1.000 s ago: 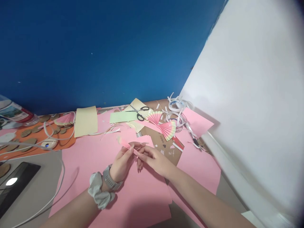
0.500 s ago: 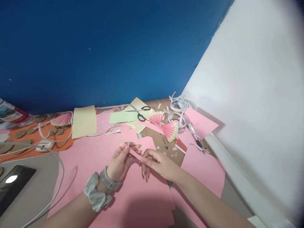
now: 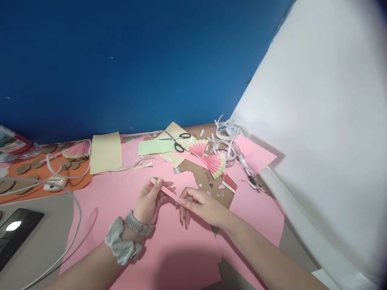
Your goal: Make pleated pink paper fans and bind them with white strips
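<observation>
A narrow pink paper strip [image 3: 171, 193] is stretched between my two hands above large pink sheets [image 3: 105, 209]. My left hand [image 3: 150, 200] pinches its upper left end, where a pale tip shows. The lower right end is pinched by my right hand [image 3: 199, 204], its other fingers hanging below. Beyond my hands lies a pleated pink paper bow with yellow-green edges [image 3: 208, 159]. Black-handled scissors [image 3: 179, 143] rest just left of it, on a light green paper [image 3: 155, 147] and yellow paper.
White looped strips [image 3: 226, 141], a pink square [image 3: 254, 154] and a pen [image 3: 251, 179] lie at the right. A yellow sheet [image 3: 105, 153], white cable [image 3: 79, 217], dark phone [image 3: 21, 231], bottle [image 3: 18, 143] and orange sheet [image 3: 72, 183] are at the left.
The fingers of my left hand have shifted slightly on the strip, and less of its pale end shows. My right hand keeps its pinch. The whole view has moved a little.
</observation>
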### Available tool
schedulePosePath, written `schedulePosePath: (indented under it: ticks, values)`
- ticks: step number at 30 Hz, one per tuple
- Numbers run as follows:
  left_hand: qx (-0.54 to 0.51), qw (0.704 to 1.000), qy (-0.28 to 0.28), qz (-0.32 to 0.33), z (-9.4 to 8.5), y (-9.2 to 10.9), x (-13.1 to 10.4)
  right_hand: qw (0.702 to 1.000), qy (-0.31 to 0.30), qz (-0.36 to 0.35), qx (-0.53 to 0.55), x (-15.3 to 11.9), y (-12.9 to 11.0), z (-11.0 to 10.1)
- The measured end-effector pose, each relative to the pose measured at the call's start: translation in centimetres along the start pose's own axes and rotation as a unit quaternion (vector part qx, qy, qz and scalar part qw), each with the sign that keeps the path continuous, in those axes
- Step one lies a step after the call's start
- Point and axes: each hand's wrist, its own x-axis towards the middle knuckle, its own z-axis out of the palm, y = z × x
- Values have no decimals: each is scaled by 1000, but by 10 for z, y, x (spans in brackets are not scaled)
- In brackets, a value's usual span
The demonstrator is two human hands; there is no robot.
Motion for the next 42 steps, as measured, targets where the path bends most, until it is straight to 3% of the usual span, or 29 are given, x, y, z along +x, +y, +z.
schedulePosePath:
  ticks: [16,21,24,27,31,36,42]
  values:
    - [28,994,-86,57,0,-1,-9,997,15,-14,-74,0,-1,-2]
    - [78,987,-89,110,-7,-2,-3,984,28,-40,-173,-5,-8,-4]
    - [139,973,-83,166,-10,12,4,954,81,-74,-279,-11,-17,-11]
    - [265,944,-112,163,-13,39,6,899,123,-112,-405,-11,-18,-18]
    - [470,856,-184,117,-20,64,0,829,93,-147,-532,-4,-6,-16]
    - [600,761,-205,138,-36,53,-14,767,72,-162,-616,-2,2,-11]
    - [662,706,-178,178,-46,43,-29,731,72,-159,-660,-6,0,-11]
